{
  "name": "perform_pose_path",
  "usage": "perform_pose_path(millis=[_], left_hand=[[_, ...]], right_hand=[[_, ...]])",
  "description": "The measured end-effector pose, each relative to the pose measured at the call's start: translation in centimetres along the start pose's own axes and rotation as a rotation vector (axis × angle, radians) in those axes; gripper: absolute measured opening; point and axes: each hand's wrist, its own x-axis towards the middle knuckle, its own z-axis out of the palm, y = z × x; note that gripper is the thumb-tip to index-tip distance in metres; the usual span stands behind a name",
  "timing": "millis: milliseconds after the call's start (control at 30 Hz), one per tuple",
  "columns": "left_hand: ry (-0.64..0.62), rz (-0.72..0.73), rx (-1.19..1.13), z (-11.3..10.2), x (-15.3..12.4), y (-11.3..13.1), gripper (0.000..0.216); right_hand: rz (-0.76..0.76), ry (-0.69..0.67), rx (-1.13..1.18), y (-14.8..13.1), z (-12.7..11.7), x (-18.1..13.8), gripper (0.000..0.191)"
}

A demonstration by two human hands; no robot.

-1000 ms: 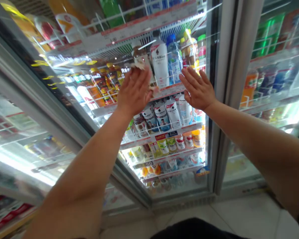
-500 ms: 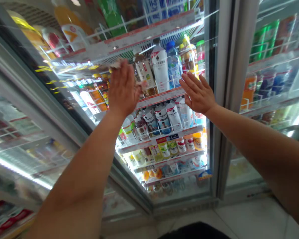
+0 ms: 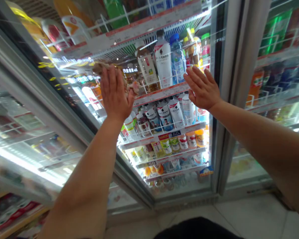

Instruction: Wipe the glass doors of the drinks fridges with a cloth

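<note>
Along the top edge of the head view, bottles are cut off, and the lowest row of drinks behind the glass door is hard to make out. Left of centre, the left hand hides most of a crumpled cloth, whose folds show past the fingertips and beside the thumb. Its grip is flat and unclenched, the cloth under the palm, while right of centre the right hand is likewise flat, fingers extended towards the upper left.
</note>
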Motion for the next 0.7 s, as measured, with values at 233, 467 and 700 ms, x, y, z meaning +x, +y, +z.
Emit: perform_pose_path(millis=[233, 467, 700], left_hand=[[-0.152, 0.218, -0.013, 2.5, -4.9, 2.3, 0.063], [0.024, -0.046, 0.015, 0.1, -5.1, -2.1, 0.075], [-0.152, 0.133, 0.023, 1.4, -10.2, -1.5, 0.068]], right_hand=[[-0.065, 0.071, 0.032, 0.5, 0.6, 0.1, 0.070], [-0.081, 0.091, 0.084, 0.7, 0.8, 0.0, 0.074], [-0.068, 0.082, 0.111, 0.5, 0.5, 0.0, 0.077]])
